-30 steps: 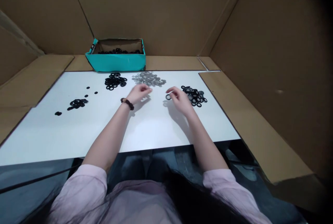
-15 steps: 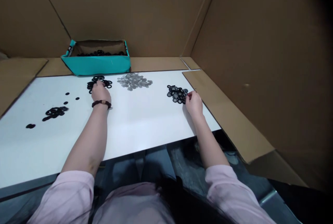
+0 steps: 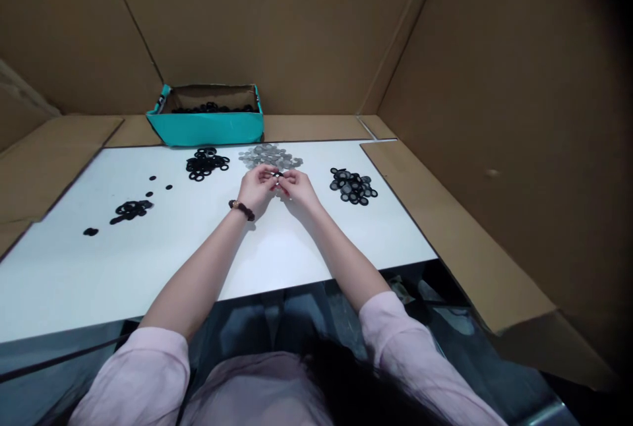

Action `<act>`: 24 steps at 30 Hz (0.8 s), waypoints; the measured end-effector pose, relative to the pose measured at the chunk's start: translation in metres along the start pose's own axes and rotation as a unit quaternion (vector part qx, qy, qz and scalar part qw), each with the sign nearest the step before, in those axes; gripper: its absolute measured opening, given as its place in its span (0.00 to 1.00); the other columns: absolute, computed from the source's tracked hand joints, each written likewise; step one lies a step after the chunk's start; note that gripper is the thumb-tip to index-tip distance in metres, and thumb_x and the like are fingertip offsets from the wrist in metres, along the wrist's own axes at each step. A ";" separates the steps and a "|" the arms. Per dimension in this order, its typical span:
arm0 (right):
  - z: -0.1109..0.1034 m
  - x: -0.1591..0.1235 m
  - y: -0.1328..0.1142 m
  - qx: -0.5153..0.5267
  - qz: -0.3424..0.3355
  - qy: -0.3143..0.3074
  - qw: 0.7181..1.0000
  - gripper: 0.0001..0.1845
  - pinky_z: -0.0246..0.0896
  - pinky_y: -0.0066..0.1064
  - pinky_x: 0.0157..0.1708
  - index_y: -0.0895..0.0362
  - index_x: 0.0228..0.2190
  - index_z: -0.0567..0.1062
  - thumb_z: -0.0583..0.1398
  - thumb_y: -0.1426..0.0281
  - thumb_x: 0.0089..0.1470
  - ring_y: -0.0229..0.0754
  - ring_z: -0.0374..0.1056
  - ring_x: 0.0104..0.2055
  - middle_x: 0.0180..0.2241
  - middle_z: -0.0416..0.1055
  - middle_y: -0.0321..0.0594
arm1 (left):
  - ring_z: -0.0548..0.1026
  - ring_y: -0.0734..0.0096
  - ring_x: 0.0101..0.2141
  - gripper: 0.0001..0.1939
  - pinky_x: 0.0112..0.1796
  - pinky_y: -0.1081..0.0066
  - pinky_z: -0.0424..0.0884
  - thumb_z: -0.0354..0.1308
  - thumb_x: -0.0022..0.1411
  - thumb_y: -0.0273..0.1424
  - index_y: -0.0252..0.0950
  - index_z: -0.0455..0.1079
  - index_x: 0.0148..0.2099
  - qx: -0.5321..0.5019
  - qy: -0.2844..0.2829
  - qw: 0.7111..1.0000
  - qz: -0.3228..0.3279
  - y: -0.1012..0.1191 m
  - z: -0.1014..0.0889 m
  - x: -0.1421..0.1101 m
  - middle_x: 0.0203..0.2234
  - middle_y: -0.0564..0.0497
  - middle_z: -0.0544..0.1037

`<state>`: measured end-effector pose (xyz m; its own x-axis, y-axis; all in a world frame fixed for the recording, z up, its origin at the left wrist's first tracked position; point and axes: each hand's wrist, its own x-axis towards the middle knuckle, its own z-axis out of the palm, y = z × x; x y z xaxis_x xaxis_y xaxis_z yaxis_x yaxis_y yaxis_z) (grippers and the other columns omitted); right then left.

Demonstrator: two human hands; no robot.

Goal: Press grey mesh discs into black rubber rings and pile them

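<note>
Above the middle of the white board, my left hand and my right hand meet at their fingertips. Both are closed in a pinch on a small black ring, partly covered by the fingers. Just behind them lies a pile of grey translucent discs. A heap of black rings sits to the left of my left hand. On the right is a pile of black rings with grey discs in their centres, apart from my right hand.
A turquoise box holding more black rings stands at the back left. Further left on the white board lie another black ring pile and several loose black pieces. Cardboard walls rise behind and at the right.
My left hand has left the black ring heap and moved right. My right hand has come left from the right-hand pile. They now meet around a black ring, and the view has shifted slightly.
</note>
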<state>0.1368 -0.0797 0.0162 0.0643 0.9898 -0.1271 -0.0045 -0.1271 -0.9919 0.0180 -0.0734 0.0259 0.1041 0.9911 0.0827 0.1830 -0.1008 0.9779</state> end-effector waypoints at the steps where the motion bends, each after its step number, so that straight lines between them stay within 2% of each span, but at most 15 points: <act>1: 0.003 0.001 0.001 0.011 0.006 0.006 1.000 0.09 0.54 0.21 0.16 0.57 0.23 0.65 0.61 0.75 0.49 0.29 0.59 0.15 0.14 0.65 0.28 | 0.73 0.72 0.25 0.09 0.32 0.71 0.72 0.57 0.49 0.24 0.34 0.70 0.36 0.037 0.014 0.999 0.010 -0.001 -0.002 0.000 0.23 0.53 0.75; 4: 0.011 0.004 0.003 0.044 0.019 0.008 0.999 0.10 0.55 0.21 0.15 0.57 0.23 0.65 0.61 0.75 0.50 0.29 0.58 0.13 0.13 0.65 0.28 | 0.75 0.70 0.28 0.07 0.36 0.69 0.71 0.56 0.51 0.25 0.36 0.70 0.35 0.158 0.050 0.985 0.041 -0.005 -0.011 0.001 0.23 0.53 0.76; 6: 0.018 0.005 0.004 0.069 0.024 0.005 0.997 0.12 0.55 0.21 0.14 0.57 0.22 0.64 0.63 0.74 0.50 0.29 0.57 0.13 0.13 0.64 0.28 | 0.75 0.68 0.29 0.06 0.37 0.69 0.71 0.56 0.52 0.27 0.37 0.70 0.35 0.197 0.063 0.978 0.039 -0.006 -0.015 0.001 0.23 0.53 0.76; 10: 0.028 0.008 0.002 0.110 0.026 -0.012 0.994 0.12 0.55 0.21 0.13 0.57 0.24 0.65 0.65 0.70 0.49 0.29 0.57 0.13 0.13 0.65 0.28 | 0.75 0.68 0.27 0.04 0.35 0.69 0.70 0.56 0.51 0.28 0.36 0.68 0.33 0.182 0.090 0.979 0.004 -0.007 -0.021 0.006 0.23 0.52 0.75; 14: 0.020 0.006 0.003 0.128 0.039 0.022 0.991 0.10 0.55 0.20 0.14 0.58 0.24 0.66 0.62 0.73 0.52 0.29 0.59 0.14 0.14 0.67 0.29 | 0.74 0.68 0.29 0.05 0.36 0.68 0.69 0.58 0.51 0.30 0.36 0.67 0.32 0.170 0.137 0.975 -0.035 -0.012 -0.036 0.017 0.26 0.51 0.75; 18: 0.009 0.003 0.005 0.090 0.058 0.034 0.994 0.11 0.53 0.19 0.14 0.58 0.21 0.66 0.62 0.77 0.50 0.28 0.59 0.14 0.14 0.67 0.30 | 0.72 0.61 0.35 0.04 0.40 0.62 0.66 0.56 0.53 0.26 0.35 0.68 0.34 0.299 0.219 0.927 -0.055 -0.023 -0.072 0.025 0.27 0.51 0.73; 21: 0.008 0.000 0.006 0.065 0.049 0.044 0.996 0.10 0.51 0.19 0.13 0.58 0.22 0.67 0.63 0.78 0.49 0.27 0.57 0.13 0.13 0.66 0.29 | 0.69 0.56 0.40 0.04 0.43 0.56 0.64 0.55 0.56 0.25 0.33 0.67 0.37 0.337 0.261 0.901 -0.079 -0.031 -0.099 0.025 0.31 0.49 0.71; 24: 0.008 -0.001 0.004 0.057 0.039 0.051 0.996 0.08 0.51 0.20 0.13 0.59 0.22 0.68 0.61 0.78 0.49 0.28 0.57 0.13 0.13 0.66 0.29 | 0.68 0.54 0.44 0.07 0.46 0.54 0.63 0.56 0.57 0.26 0.31 0.65 0.39 0.371 0.281 0.879 -0.099 -0.034 -0.111 0.025 0.39 0.45 0.68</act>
<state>0.1285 -0.0806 0.0120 0.1602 0.9648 -0.2085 -0.1270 -0.1894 -0.9737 -0.0937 -0.0358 0.0164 -0.4626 0.8611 0.2110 0.7532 0.2562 0.6058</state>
